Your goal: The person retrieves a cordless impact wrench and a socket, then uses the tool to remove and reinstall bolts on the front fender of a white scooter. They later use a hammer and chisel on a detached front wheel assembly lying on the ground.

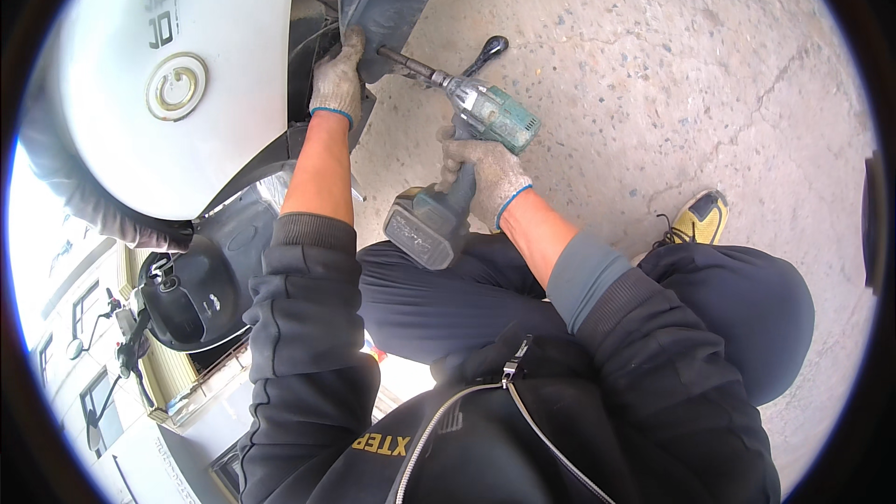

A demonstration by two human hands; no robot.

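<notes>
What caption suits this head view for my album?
Gloved right hand holds a green power tool, tip at a dark panel, gloved left hand at the panel's edge.

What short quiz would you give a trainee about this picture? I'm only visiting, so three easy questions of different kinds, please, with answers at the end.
1. Pick one: the pale knit glove on the right hand has a cuff edge that is A) red, B) blue, C) black.
2. True or false: the yellow lace-up shoe appears to the right of the green-and-grey cordless power tool.
3. What does the tool's long, round metal shaft point toward?

Key:
1. B
2. True
3. The lower end of the long dark grey panel, close to the gloved left hand
</notes>
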